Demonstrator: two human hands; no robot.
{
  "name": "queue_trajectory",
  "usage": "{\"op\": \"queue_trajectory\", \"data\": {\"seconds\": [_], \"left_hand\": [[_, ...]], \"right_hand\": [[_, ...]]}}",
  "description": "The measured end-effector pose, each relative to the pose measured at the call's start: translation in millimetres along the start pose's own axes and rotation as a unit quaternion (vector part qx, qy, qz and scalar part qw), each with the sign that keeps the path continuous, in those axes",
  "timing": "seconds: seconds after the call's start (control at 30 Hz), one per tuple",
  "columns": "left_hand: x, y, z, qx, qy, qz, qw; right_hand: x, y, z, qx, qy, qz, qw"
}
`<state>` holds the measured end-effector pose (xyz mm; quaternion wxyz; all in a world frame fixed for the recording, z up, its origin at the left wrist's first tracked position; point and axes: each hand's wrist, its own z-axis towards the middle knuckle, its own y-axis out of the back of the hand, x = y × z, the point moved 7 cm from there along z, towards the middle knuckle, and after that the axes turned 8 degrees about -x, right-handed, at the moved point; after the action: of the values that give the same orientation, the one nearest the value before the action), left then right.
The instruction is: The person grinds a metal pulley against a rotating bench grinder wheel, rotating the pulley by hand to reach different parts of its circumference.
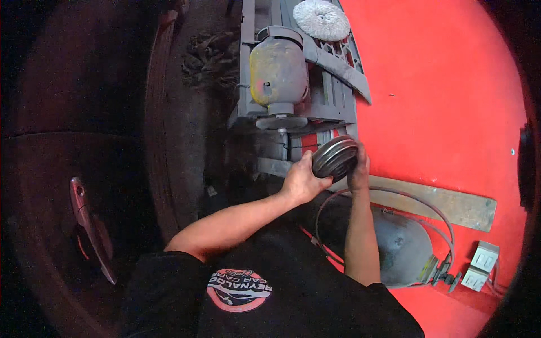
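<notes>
Between my two hands is a round, dark metal grooved pulley (332,159), tilted, with shiny rings along its rim. My left hand (301,179) grips its left and lower edge, the thumb resting against its near side. Around the right edge my right hand (359,167) is closed, its fingers darkened and partly hidden. Just beyond the pulley stands a dusty grey motor (280,70) with yellow smears, mounted on a grey stand (332,115). A flat disc (282,122) sits on the motor's near-end shaft, apart from my hands.
A white fluffy buffing pad (321,20) lies on the stand's far end. To the right are a red wall (428,107), a wooden board (456,204), a grey tank (400,248) with a looping hose, and an outlet box (480,266). A dark vehicle's door handle (90,228) is at left.
</notes>
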<state>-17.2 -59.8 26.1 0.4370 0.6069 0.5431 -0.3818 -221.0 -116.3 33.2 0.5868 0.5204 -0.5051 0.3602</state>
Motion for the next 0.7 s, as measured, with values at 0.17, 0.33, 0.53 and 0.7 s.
{"op": "queue_trajectory", "data": {"seconds": [0.17,0.33,0.53,0.7], "left_hand": [[37.3,-3.6,5.3,-0.065,-0.032,-0.050,0.996],[57.5,4.5,7.6,-0.037,0.198,-0.229,0.952],[101.9,-17.8,33.0,-0.063,0.167,-0.177,0.968],[92.8,-15.6,42.0,-0.080,0.166,-0.154,0.971]], "right_hand": [[-16.3,-10.3,23.2,-0.018,-0.005,-0.135,0.991],[-21.1,-49.8,18.3,-0.049,-0.076,-0.254,0.963],[-25.5,-64.4,19.0,-0.063,-0.096,-0.215,0.970],[-38.2,-58.9,31.4,-0.054,-0.133,-0.234,0.962]]}}
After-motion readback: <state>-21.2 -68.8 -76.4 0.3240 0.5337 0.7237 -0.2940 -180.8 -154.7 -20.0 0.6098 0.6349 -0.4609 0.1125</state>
